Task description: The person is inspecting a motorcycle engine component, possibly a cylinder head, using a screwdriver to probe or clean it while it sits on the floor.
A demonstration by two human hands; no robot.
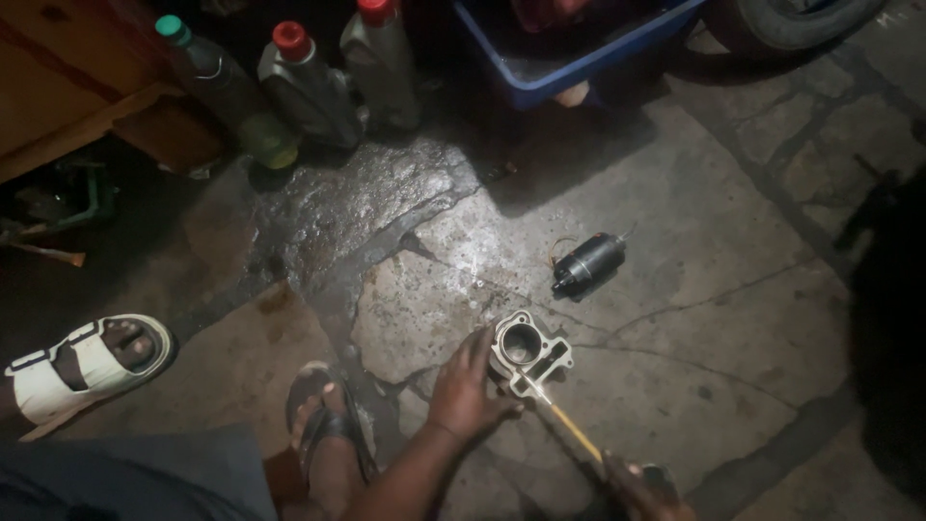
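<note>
Left hand (463, 391): closed around the left side of the engine cylinder (528, 351), fingers curled on its flange, steadying it on the floor (694, 289).
Engine cylinder: grey cast metal, 1 round bore facing up; sits on the cracked concrete floor near its near edge, just right of the left hand.
Tool (564, 420): thin yellow-shafted rod, tip touching the cylinder's lower right flange; long axis runs from the cylinder down and right toward the right hand.
Right hand (646, 487): at the near edge, dim and partly cut off; appears wrapped around the tool's handle, well short of the cylinder.
Nearer hand: left, in contact.
Starter motor (588, 262): dark, lying apart, beyond the cylinder.
</note>
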